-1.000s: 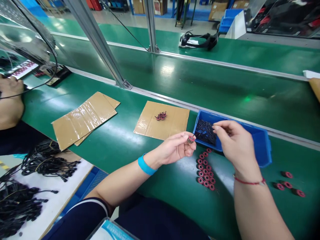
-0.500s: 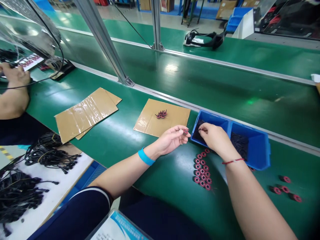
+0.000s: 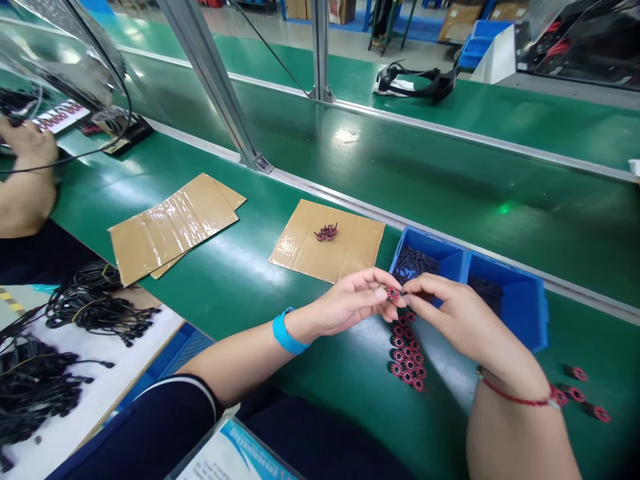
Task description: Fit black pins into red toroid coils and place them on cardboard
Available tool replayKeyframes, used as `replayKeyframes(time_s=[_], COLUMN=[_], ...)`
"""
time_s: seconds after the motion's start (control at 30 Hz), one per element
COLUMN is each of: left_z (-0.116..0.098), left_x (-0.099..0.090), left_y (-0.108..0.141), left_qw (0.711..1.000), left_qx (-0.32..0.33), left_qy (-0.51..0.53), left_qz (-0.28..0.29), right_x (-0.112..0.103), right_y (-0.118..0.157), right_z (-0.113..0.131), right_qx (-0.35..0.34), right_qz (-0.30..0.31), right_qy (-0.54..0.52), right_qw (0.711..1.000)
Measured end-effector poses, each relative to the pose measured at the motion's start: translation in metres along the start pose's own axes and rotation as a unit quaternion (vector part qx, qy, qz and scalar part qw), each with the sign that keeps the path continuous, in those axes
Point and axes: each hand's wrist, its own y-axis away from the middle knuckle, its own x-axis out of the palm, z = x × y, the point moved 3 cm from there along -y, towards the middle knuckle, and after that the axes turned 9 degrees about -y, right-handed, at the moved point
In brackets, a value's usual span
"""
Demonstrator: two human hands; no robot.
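Between thumb and fingers, my left hand (image 3: 353, 303) holds a small red and black ring-shaped part (image 3: 393, 293). My right hand (image 3: 453, 310) is pinched at the right side of that part; whatever its fingertips grip is too small to make out. Below the hands, a cluster of similar red rings (image 3: 409, 360) lies on the green table. Behind them stands a blue bin (image 3: 525, 303) with two compartments holding small dark pieces (image 3: 415, 261). Several ring parts with dark pins (image 3: 327, 233) rest on a cardboard sheet (image 3: 300, 230).
Overlapping cardboard sheets (image 3: 173, 227) lie to the left. Several loose rings (image 3: 597, 413) sit at the far right. Bundled black cables (image 3: 95, 307) are at the lower left, near another person's arm (image 3: 30, 173). A metal post (image 3: 215, 87) rises from the table's back rail.
My right hand has come out of the bin's left compartment and moved down to meet my left hand. My left hand has shifted slightly right and down, still holding the ring part.
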Motion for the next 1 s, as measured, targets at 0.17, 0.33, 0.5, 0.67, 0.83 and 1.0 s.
replayKeyframes(time_s=[0.17,0.33,0.5,0.67,0.83,1.0], left_z=[-0.004,-0.006,-0.009,-0.010,-0.005,-0.003], left_x=[0.000,0.004,0.006,0.008,0.007,0.006], left_y=[0.000,0.003,0.007,0.008,0.008,0.008], left_qw=[1.000,1.000,0.998,0.997,0.995,0.995], left_qx=[0.017,0.018,0.020,0.018,0.020,0.020], left_qy=[0.006,-0.024,-0.062,-0.071,-0.096,-0.100], left_qz=[0.000,0.001,-0.017,-0.019,-0.008,-0.006], right_x=[0.008,0.010,0.011,0.005,0.001,0.000], right_y=[0.004,0.005,0.015,0.029,0.037,0.039], right_z=[0.010,0.001,0.008,0.021,0.029,0.027], right_qx=[-0.015,-0.018,0.000,-0.004,-0.013,-0.005], right_qz=[-0.021,-0.156,-0.174,-0.217,-0.228,-0.234], right_qy=[-0.114,-0.360,-0.414,-0.331,-0.263,-0.232], right_qw=[0.993,0.919,0.894,0.918,0.937,0.944])
